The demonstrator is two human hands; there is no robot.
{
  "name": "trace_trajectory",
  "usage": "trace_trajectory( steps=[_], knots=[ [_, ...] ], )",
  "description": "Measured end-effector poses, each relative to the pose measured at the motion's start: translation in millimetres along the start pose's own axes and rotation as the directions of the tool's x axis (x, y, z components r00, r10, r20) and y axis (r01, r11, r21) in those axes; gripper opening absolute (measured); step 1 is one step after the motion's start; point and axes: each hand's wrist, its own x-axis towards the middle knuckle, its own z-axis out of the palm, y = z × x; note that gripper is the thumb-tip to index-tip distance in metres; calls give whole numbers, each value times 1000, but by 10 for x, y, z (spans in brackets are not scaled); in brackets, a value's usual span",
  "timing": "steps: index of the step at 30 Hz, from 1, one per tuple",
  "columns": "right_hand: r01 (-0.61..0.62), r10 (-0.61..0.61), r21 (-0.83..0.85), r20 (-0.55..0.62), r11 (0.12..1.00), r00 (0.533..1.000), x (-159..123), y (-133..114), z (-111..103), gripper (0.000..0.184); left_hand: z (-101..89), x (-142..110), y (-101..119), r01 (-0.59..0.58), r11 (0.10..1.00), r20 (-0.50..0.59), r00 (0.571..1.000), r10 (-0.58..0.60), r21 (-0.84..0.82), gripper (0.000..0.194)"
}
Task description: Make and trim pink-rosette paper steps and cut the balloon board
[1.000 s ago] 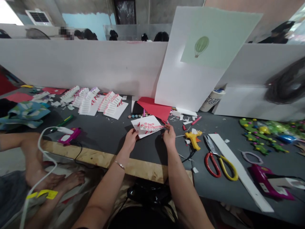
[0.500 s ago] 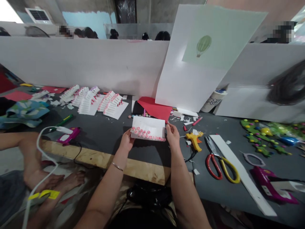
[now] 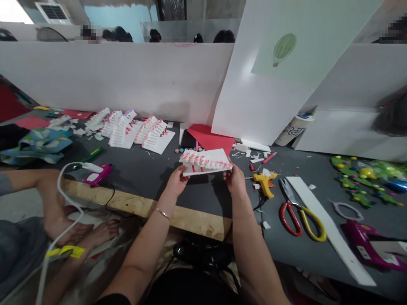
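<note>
A white foam-board model with stepped strips and red swirl patterns (image 3: 206, 161) is held above the dark table by both hands. My left hand (image 3: 178, 180) grips its left end, fingers closed and partly hidden beneath the base. At the right end, my right hand (image 3: 235, 178) pinches the corner of the base. Red supports show between the base and the raised strips. Behind it lies a red sheet (image 3: 211, 137). Right of my right hand rests a yellow glue gun (image 3: 263, 183), and farther right are scissors (image 3: 299, 212) with one red and one yellow handle.
Similar white models (image 3: 152, 135) stand at the back left. A long white strip (image 3: 330, 231) lies beside the scissors. Purple devices (image 3: 97, 174) sit at both sides. At left, another person's arms (image 3: 76, 233) rest below the table edge. A white board (image 3: 244, 106) leans behind.
Both hands have tilted the model, first showing its flat top, now its front with the red supports. It has moved slightly right and up in view, and the camera has tipped down.
</note>
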Motion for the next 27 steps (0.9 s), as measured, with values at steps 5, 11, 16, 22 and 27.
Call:
trace_trajectory(
  steps=[5,11,16,22,27],
  knots=[
    [-41,39,9,121,999,992,-139,-10,149,28,79,-93,-63,-27,1000,56,998,27,-4,15],
    [-49,40,25,285,998,958,-284,-39,302,36,196,-155,-186,-63,996,195,979,49,63,15],
    [-40,31,40,200,998,979,-248,-32,316,42,221,-60,-283,-27,995,213,977,6,95,16],
    [-41,31,46,191,998,981,-215,-16,310,47,210,-1,-305,-6,994,253,967,-22,112,23],
    [-54,45,41,185,998,982,-203,3,314,48,212,-48,-300,5,995,274,961,-31,95,29]
  ],
)
